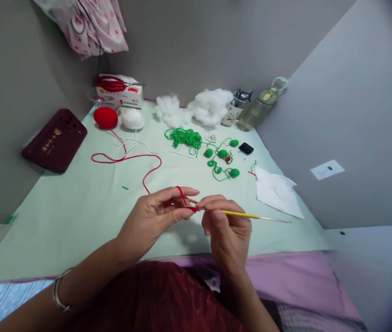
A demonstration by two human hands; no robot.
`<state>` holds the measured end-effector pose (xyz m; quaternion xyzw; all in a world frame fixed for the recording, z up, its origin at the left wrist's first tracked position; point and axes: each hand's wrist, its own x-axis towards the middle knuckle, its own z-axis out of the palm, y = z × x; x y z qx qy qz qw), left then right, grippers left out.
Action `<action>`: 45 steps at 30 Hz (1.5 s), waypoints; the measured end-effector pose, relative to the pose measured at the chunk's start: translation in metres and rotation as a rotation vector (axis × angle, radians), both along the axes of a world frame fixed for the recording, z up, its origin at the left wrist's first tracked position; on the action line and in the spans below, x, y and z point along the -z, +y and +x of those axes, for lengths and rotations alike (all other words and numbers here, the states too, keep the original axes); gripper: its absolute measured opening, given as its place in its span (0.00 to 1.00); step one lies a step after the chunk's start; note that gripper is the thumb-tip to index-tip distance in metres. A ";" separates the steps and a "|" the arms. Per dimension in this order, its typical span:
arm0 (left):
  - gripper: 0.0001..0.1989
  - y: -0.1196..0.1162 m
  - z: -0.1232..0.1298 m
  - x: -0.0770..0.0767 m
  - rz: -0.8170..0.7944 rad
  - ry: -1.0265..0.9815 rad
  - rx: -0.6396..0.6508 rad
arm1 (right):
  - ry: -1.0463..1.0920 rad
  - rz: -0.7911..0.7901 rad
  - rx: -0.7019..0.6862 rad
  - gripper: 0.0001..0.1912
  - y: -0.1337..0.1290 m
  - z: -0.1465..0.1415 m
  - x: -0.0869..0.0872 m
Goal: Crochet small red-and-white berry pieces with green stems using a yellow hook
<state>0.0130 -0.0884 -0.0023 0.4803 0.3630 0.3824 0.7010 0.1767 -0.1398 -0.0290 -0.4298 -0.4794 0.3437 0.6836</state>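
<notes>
A person's left hand [161, 210] pinched a small red piece of stitched yarn [193, 209], a red strand [152, 170] looped over one finger, while the right hand [226, 223] gripped a slim metal crochet hook with a yellow handle [242, 214], its inner end at the stitches above the pale green tablecloth [88, 221]. The round red yarn ball [105, 118] sat at ten o'clock from the hands, a loose green yarn tangle [184, 138] at twelve, and small green crocheted balls [222, 153] at one.

head: worn on head | faces forward, down | above table [106, 221]
</notes>
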 end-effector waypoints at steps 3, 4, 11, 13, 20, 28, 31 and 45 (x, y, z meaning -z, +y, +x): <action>0.23 0.000 0.001 0.004 -0.021 -0.048 0.022 | -0.026 0.013 0.009 0.06 0.001 -0.001 -0.003; 0.26 0.000 0.001 0.005 -0.028 -0.056 0.024 | -0.045 0.014 0.012 0.07 0.000 -0.001 -0.003; 0.40 -0.009 0.009 0.008 -0.207 -0.178 0.003 | -0.618 0.125 0.266 0.15 -0.010 -0.007 0.008; 0.35 -0.007 0.009 0.008 -0.317 -0.260 0.055 | -0.580 0.141 0.317 0.14 -0.009 -0.007 0.009; 0.22 0.002 0.000 0.009 -0.272 -0.292 0.034 | 0.011 -0.004 0.039 0.09 0.008 0.003 -0.006; 0.24 -0.004 0.006 0.010 -0.212 -0.190 0.048 | -0.079 -0.029 0.031 0.07 0.010 -0.004 -0.004; 0.22 -0.002 0.004 0.008 -0.200 -0.171 0.024 | -0.086 -0.012 0.011 0.08 0.010 -0.004 -0.007; 0.18 -0.001 0.006 0.014 -0.389 -0.358 0.005 | -0.416 0.181 0.242 0.11 0.004 0.002 0.005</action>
